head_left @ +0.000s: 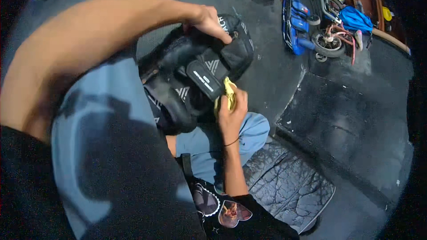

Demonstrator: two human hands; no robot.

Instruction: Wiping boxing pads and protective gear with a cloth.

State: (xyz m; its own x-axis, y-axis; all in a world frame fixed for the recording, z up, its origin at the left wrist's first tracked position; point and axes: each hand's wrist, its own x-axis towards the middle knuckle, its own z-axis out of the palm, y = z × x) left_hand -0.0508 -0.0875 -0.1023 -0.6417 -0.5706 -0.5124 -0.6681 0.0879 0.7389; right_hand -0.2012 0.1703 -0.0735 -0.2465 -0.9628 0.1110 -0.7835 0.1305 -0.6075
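1. Right hand [234, 106] is closed around a bunched yellow cloth [230, 90], with part of the cloth poking out above the fingers
2. Left hand [212, 26] reaches over from the left and lies on the far end of the black padded gear [167, 69], thumb side down; whether its fingers pinch an edge or only press, I cannot tell
3. That gear lies in front of the bent legs in blue trousers [253, 131], its long axis running slantwise from lower left to upper right
4. From the right hand, the bulk of the gear lies up and to the left; its black strap panel [204, 80] with white print sits just beside the cloth, so the right hand is nearer to the panel and the left to the far end
5. Beyond, on the dark floor [275, 75], are a blue pad [296, 24] and a small bicycle [329, 45], both well apart from the hands
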